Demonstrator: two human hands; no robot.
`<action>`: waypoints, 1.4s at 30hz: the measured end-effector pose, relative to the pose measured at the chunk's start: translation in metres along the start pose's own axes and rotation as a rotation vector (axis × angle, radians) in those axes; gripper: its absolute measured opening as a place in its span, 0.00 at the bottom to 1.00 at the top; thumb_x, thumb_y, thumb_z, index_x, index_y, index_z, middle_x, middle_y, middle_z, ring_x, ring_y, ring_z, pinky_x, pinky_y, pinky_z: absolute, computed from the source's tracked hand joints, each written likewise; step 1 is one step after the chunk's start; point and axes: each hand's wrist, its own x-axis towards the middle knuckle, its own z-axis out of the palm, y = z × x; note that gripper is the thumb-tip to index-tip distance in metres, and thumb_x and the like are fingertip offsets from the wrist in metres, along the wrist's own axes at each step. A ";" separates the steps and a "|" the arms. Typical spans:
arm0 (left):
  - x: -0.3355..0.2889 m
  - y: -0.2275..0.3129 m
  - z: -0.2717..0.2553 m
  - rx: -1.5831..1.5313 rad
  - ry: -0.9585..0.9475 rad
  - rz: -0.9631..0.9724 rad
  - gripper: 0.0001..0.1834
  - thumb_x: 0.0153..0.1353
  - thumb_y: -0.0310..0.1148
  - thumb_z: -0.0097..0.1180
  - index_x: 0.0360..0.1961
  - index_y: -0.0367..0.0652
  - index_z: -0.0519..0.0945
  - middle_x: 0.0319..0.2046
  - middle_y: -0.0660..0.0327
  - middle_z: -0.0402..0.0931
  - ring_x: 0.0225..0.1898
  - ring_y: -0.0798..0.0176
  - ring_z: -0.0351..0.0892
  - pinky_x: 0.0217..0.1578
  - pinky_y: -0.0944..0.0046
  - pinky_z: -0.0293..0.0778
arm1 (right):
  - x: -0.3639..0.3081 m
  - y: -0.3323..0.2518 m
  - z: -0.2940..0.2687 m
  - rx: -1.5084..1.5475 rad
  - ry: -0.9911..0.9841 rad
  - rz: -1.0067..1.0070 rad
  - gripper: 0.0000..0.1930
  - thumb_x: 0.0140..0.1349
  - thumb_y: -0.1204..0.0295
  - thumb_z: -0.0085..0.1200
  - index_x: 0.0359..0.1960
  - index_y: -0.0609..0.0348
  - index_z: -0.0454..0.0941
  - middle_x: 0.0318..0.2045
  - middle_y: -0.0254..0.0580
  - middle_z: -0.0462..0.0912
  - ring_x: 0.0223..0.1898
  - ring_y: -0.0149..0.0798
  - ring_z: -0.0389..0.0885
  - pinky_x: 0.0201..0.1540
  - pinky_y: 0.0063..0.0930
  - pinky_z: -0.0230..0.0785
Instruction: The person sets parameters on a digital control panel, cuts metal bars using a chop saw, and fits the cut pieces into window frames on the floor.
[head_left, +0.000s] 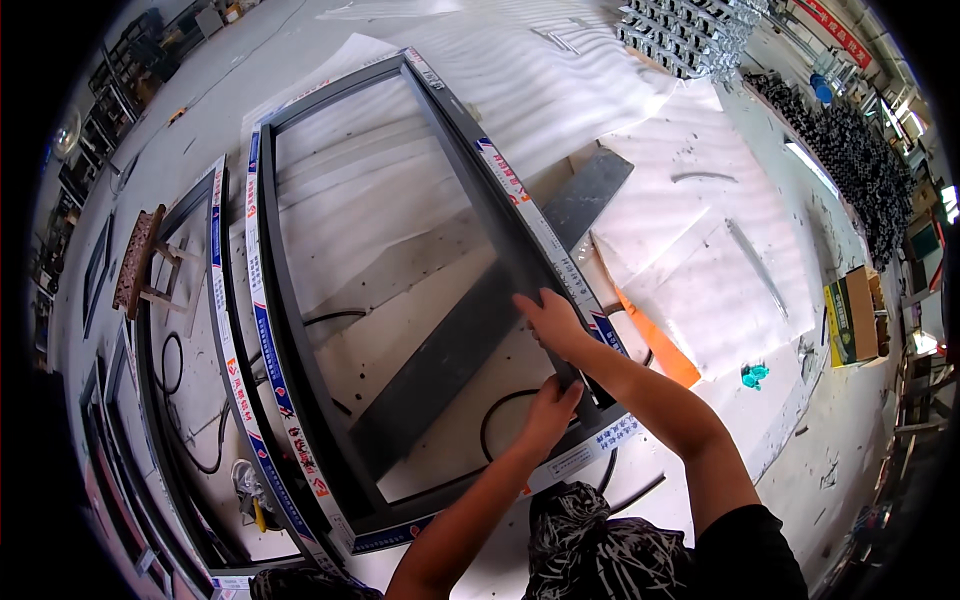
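Observation:
A large dark grey metal window frame (487,215), with printed protective film along its outer faces, lies in front of me. My right hand (552,322) is at the inner edge of its right side bar, with fingers bent against the bar. Closer to me, my left hand (550,412) grips the same bar near the near right corner, fingers pressed together. Whether a thin strip lies under the fingers is hidden. A black flexible strip (484,428) curls inside the opening beside my left hand. Under the frame, a long grey board (430,365) runs diagonally.
More dark frames (222,300) lie to the left, with a small stool (140,262) among them. White foam sheeting (700,180) covers floor on the right, near an orange piece (655,335) and a green crumpled item (755,376). A cardboard box (855,318) stands farther right.

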 end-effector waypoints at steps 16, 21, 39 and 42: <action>0.000 0.003 0.004 -0.076 0.031 0.027 0.21 0.70 0.43 0.50 0.56 0.39 0.70 0.46 0.60 0.76 0.45 0.66 0.74 0.50 0.62 0.70 | 0.000 -0.011 -0.005 -0.076 -0.019 0.025 0.25 0.65 0.49 0.53 0.32 0.65 0.72 0.24 0.47 0.79 0.25 0.43 0.79 0.30 0.36 0.70; 0.011 -0.008 0.005 -0.117 0.048 0.025 0.23 0.69 0.43 0.53 0.58 0.38 0.71 0.46 0.60 0.76 0.45 0.66 0.74 0.50 0.63 0.71 | -0.007 -0.016 -0.012 -0.042 -0.007 0.006 0.24 0.65 0.51 0.54 0.32 0.66 0.73 0.23 0.47 0.79 0.24 0.42 0.78 0.28 0.35 0.70; 0.059 -0.026 0.027 -0.028 0.046 0.194 0.25 0.66 0.41 0.57 0.54 0.30 0.71 0.41 0.59 0.76 0.42 0.69 0.74 0.46 0.68 0.69 | -0.021 0.044 -0.087 -0.356 0.119 -0.131 0.20 0.67 0.57 0.47 0.41 0.68 0.73 0.34 0.63 0.80 0.40 0.59 0.79 0.43 0.45 0.70; 0.060 -0.020 0.031 0.012 0.087 0.145 0.25 0.64 0.40 0.60 0.52 0.30 0.72 0.41 0.60 0.76 0.43 0.69 0.73 0.46 0.69 0.68 | -0.022 0.023 -0.091 -0.412 0.062 -0.090 0.26 0.64 0.52 0.51 0.44 0.69 0.71 0.38 0.61 0.81 0.42 0.56 0.81 0.43 0.44 0.72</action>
